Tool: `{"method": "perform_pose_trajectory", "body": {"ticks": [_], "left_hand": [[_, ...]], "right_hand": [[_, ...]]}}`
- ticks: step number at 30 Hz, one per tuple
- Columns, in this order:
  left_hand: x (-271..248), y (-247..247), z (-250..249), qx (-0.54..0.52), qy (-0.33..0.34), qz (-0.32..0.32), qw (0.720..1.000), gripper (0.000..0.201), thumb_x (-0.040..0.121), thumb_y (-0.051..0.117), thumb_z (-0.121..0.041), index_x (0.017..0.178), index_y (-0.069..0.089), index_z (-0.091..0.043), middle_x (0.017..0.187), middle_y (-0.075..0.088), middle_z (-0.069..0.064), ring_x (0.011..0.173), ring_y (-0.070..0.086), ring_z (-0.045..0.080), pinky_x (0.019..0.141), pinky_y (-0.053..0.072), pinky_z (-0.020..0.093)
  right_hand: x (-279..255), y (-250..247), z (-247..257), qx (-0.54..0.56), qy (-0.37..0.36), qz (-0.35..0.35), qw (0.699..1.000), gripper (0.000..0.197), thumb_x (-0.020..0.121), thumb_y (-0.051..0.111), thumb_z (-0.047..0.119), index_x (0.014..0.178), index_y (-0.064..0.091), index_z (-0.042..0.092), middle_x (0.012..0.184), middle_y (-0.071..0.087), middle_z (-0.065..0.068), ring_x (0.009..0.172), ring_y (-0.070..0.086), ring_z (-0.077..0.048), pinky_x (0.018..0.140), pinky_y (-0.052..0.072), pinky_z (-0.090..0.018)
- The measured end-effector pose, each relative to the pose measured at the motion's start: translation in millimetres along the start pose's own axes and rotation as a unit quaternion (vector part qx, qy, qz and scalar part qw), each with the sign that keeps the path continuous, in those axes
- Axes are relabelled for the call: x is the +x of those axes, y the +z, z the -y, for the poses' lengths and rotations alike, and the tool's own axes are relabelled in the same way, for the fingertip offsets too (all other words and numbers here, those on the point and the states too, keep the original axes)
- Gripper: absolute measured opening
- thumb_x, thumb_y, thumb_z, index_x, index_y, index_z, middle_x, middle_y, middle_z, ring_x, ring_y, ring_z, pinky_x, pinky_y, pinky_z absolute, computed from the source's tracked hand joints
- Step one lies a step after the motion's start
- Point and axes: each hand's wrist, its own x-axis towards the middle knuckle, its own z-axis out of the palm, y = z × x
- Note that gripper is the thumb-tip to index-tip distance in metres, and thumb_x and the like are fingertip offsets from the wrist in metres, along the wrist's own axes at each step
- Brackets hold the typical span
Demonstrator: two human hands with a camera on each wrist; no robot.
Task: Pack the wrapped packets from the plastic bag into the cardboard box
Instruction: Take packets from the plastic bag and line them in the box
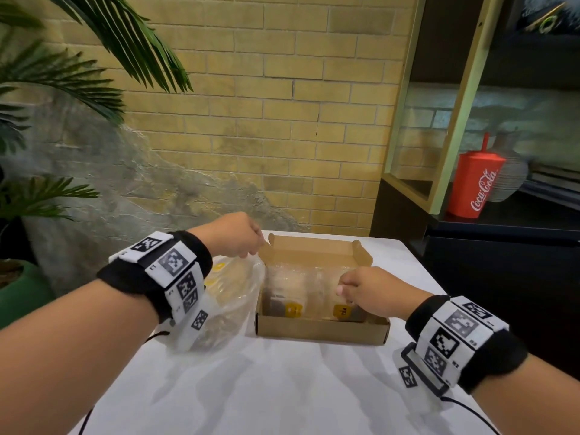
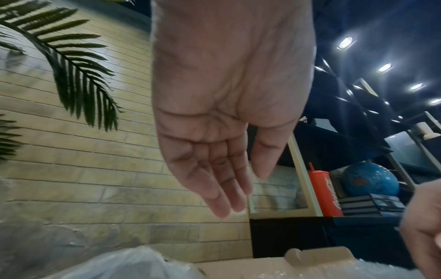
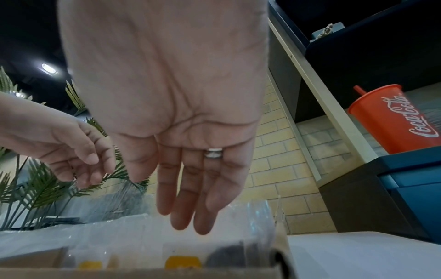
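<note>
The cardboard box [image 1: 320,329] sits open at the centre of the head view, its long axis running left to right across the frame and its lid flap [image 1: 310,246] standing up along the far edge. Inside it, wrapped packets [image 1: 293,296] in clear film stand side by side with their yellow labels [image 1: 293,310] toward the lower edge of the frame; their long axes run from near to far. The plastic bag [image 1: 232,293] lies touching the box's left wall, crumpled and translucent, with more yellow-labelled packets dimly visible inside it.

The left hand [image 1: 233,235] hovers above the bag's mouth by the box's upper-left corner; in the left wrist view its fingers [image 2: 222,188] hang straight and close together, holding nothing. The right hand [image 1: 373,291] is over the right half of the box; in the right wrist view its fingers [image 3: 190,198] point down, loosely extended just above the packets, gripping nothing, with a ring [image 3: 214,152] on one.

Box and bag rest on a white table [image 1: 251,387]. Behind runs a yellow brick wall [image 1: 282,105], with palm fronds [image 1: 78,64] at upper left. At right, a dark shelf unit [image 1: 470,230] carries a red cup [image 1: 474,183] with a straw.
</note>
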Motion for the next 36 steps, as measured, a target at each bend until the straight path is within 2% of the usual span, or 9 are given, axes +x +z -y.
{"method": "perform_pose_trajectory", "body": {"ticks": [4, 13, 15, 19, 23, 26, 30, 33, 36], "left_hand": [[7, -6, 9, -0.014, -0.064, -0.03, 0.997, 0.016, 0.087, 0.053, -0.013, 0.098, 0.062, -0.007, 0.091, 0.055, 0.01, 0.08, 0.05, 0.026, 0.062, 0.041, 0.028], [13, 11, 14, 0.188, -0.169, 0.036, 0.967, 0.044, 0.098, 0.044, -0.022, 0.139, 0.038, -0.005, 0.147, 0.037, 0.011, 0.135, 0.036, 0.025, 0.106, 0.03, 0.03], [22, 21, 28, 0.182, -0.211, 0.084, 0.957, 0.043, 0.093, 0.055, -0.03, 0.132, 0.048, -0.012, 0.146, 0.04, 0.007, 0.131, 0.04, 0.024, 0.104, 0.032, 0.032], [97, 47, 84, 0.155, -0.254, 0.112, 0.948, 0.06, 0.03, 0.082, -0.061, 0.078, 0.055, -0.038, 0.109, 0.063, -0.008, 0.083, 0.051, 0.009, 0.077, 0.042, 0.02], [82, 54, 79, 0.192, -0.278, 0.121, 0.934, 0.038, 0.06, 0.078, -0.056, 0.09, 0.057, -0.046, 0.12, 0.056, -0.007, 0.111, 0.052, 0.018, 0.098, 0.043, 0.034], [60, 54, 70, 0.208, -0.241, 0.059, 0.946, 0.056, 0.076, 0.067, -0.046, 0.124, 0.059, -0.018, 0.128, 0.057, 0.007, 0.117, 0.054, 0.027, 0.092, 0.044, 0.03], [29, 37, 39, 0.213, -0.165, 0.008, 0.963, 0.011, 0.082, 0.051, -0.027, 0.089, 0.058, -0.024, 0.109, 0.061, 0.015, 0.081, 0.05, 0.029, 0.078, 0.042, 0.027], [22, 29, 35, 0.204, -0.171, 0.007, 0.964, 0.019, 0.077, 0.053, -0.031, 0.092, 0.052, -0.019, 0.103, 0.052, 0.005, 0.106, 0.055, 0.025, 0.094, 0.041, 0.034], [21, 19, 31, 0.194, -0.16, -0.037, 0.967, 0.014, 0.091, 0.043, -0.012, 0.085, 0.054, -0.006, 0.089, 0.055, 0.005, 0.093, 0.055, 0.026, 0.079, 0.042, 0.029]], "right_hand": [[-2, -7, 1, 0.028, -0.011, -0.035, 0.999, 0.03, 0.097, 0.042, 0.028, 0.099, 0.064, 0.008, 0.098, 0.066, -0.012, 0.091, 0.06, -0.024, 0.084, 0.048, -0.035], [-4, -19, 3, 0.05, -0.013, -0.06, 0.997, 0.027, 0.096, 0.045, 0.028, 0.095, 0.065, 0.01, 0.095, 0.066, -0.013, 0.086, 0.06, -0.024, 0.068, 0.044, -0.026], [-5, -20, 3, 0.053, -0.018, -0.065, 0.996, 0.027, 0.095, 0.046, 0.028, 0.094, 0.066, 0.01, 0.093, 0.066, -0.012, 0.083, 0.058, -0.022, 0.065, 0.041, -0.024], [-7, -21, 5, 0.062, -0.036, -0.066, 0.995, 0.025, 0.095, 0.047, 0.029, 0.092, 0.065, 0.012, 0.082, 0.061, -0.006, 0.072, 0.052, -0.014, 0.061, 0.038, -0.021], [-8, -19, 7, 0.073, -0.047, -0.054, 0.995, 0.022, 0.095, 0.048, 0.03, 0.095, 0.065, 0.016, 0.081, 0.059, -0.002, 0.072, 0.051, -0.011, 0.063, 0.039, -0.021], [-7, -16, 10, 0.084, -0.053, -0.051, 0.994, 0.021, 0.094, 0.05, 0.031, 0.096, 0.066, 0.018, 0.082, 0.061, -0.001, 0.076, 0.054, -0.012, 0.067, 0.042, -0.022], [-5, -14, 14, 0.097, -0.059, -0.052, 0.992, 0.018, 0.094, 0.05, 0.031, 0.096, 0.065, 0.021, 0.077, 0.057, 0.008, 0.073, 0.051, -0.005, 0.062, 0.039, -0.017], [-7, -16, 17, 0.1, -0.062, -0.055, 0.992, 0.015, 0.095, 0.049, 0.03, 0.094, 0.063, 0.024, 0.075, 0.055, 0.011, 0.071, 0.049, -0.003, 0.06, 0.036, -0.016], [-11, -19, 20, 0.101, -0.062, -0.062, 0.991, 0.013, 0.095, 0.05, 0.03, 0.089, 0.061, 0.027, 0.073, 0.055, 0.009, 0.069, 0.049, -0.004, 0.061, 0.037, -0.017]]}}
